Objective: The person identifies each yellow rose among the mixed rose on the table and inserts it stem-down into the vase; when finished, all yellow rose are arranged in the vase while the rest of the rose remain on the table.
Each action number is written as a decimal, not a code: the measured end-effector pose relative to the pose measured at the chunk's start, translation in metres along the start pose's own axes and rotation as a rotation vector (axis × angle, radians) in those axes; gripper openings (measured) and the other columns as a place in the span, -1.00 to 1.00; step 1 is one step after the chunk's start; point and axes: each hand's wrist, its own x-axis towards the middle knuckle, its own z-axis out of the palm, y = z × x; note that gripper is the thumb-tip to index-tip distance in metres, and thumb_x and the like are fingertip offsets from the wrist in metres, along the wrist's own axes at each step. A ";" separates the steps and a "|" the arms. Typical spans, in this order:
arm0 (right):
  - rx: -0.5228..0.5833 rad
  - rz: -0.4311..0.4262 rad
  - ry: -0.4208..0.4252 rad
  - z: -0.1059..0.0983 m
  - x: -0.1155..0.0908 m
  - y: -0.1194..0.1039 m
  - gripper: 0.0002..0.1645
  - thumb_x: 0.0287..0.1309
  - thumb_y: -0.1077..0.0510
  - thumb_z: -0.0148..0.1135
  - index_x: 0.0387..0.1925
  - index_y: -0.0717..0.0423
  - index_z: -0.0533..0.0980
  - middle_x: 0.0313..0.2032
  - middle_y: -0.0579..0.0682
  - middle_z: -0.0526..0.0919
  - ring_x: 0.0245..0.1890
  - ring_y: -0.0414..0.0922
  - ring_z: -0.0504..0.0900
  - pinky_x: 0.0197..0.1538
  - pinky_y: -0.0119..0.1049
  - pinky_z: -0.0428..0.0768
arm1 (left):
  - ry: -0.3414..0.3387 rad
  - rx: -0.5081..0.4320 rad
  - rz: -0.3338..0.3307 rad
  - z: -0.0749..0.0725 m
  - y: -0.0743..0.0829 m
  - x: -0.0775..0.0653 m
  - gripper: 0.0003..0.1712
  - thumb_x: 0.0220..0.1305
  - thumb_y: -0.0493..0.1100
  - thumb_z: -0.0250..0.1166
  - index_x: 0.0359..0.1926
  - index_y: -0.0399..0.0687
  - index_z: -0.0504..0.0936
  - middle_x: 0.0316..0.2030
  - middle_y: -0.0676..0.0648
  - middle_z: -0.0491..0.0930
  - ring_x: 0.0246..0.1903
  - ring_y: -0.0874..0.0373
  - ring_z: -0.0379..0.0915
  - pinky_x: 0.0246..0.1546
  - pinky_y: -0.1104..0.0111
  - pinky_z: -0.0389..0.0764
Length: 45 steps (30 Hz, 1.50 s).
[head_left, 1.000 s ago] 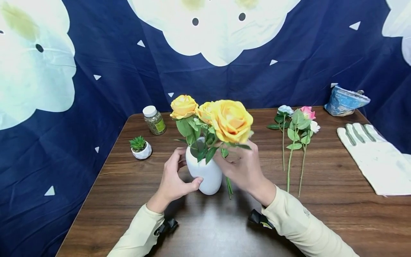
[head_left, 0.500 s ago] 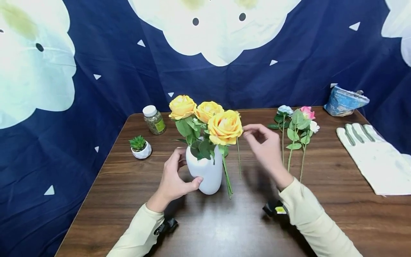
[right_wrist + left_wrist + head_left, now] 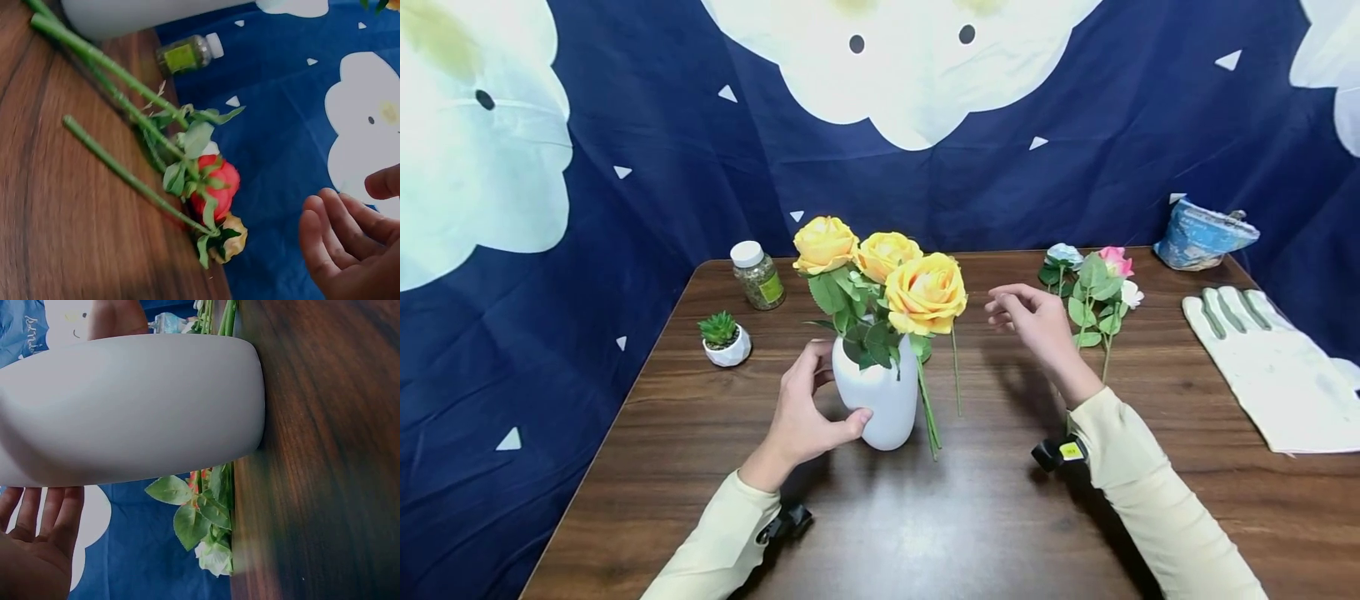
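We keep our left hand [image 3: 801, 417] wrapped round the smooth white vase [image 3: 880, 398] at frame centre so it stays put on the wood-grain bench [image 3: 970, 517]. Our right hand [image 3: 1037, 321] hovers empty, fingers [image 3: 1003, 302] loosely spread, right of the yellow roses [image 3: 925, 293]. The petals look like fabric, probably. Thin green loose stems [image 3: 1093, 333] lie further right.
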 end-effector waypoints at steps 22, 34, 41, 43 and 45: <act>0.062 0.509 -0.329 0.011 0.051 0.037 -0.35 0.59 0.02 -0.13 0.33 0.54 0.34 -0.09 0.17 0.74 -0.31 -0.21 0.76 -0.04 -0.31 0.75 | -0.003 0.009 0.012 -0.002 0.001 -0.001 -0.22 -0.18 -0.15 0.52 0.12 -0.37 0.50 -0.05 -0.21 0.62 -0.14 0.21 0.63 -0.11 0.45 0.70; 0.070 0.559 -0.308 0.023 0.058 0.047 -0.38 0.58 0.08 -0.10 0.32 0.57 0.34 -0.28 0.05 0.72 -0.39 -0.23 0.73 -0.11 -0.37 0.75 | -0.007 -0.004 0.012 0.000 0.000 -0.001 -0.22 -0.18 -0.18 0.52 0.14 -0.36 0.49 -0.03 -0.21 0.62 -0.14 0.21 0.63 -0.10 0.41 0.72; 0.080 0.561 -0.275 0.032 0.064 0.050 -0.43 0.55 0.17 -0.02 0.32 0.60 0.33 -0.35 0.09 0.73 -0.44 -0.22 0.73 -0.17 -0.35 0.77 | -0.005 -0.008 0.006 -0.001 0.001 -0.001 -0.22 -0.18 -0.18 0.52 0.14 -0.36 0.50 -0.03 -0.21 0.62 -0.13 0.21 0.64 -0.09 0.43 0.71; 0.069 0.565 -0.279 0.033 0.065 0.050 -0.44 0.54 0.19 -0.01 0.31 0.61 0.34 -0.35 0.09 0.73 -0.45 -0.22 0.73 -0.17 -0.36 0.77 | -0.006 -0.010 0.004 -0.001 0.001 0.000 -0.22 -0.19 -0.18 0.52 0.14 -0.36 0.50 -0.03 -0.21 0.62 -0.12 0.21 0.64 -0.08 0.44 0.71; 0.055 0.569 -0.284 0.034 0.066 0.049 -0.45 0.52 0.21 0.00 0.30 0.61 0.35 -0.37 0.07 0.73 -0.46 -0.23 0.72 -0.18 -0.37 0.76 | -0.007 -0.010 0.003 -0.001 0.000 0.000 -0.22 -0.19 -0.19 0.52 0.14 -0.36 0.50 -0.03 -0.21 0.62 -0.13 0.21 0.64 -0.08 0.44 0.71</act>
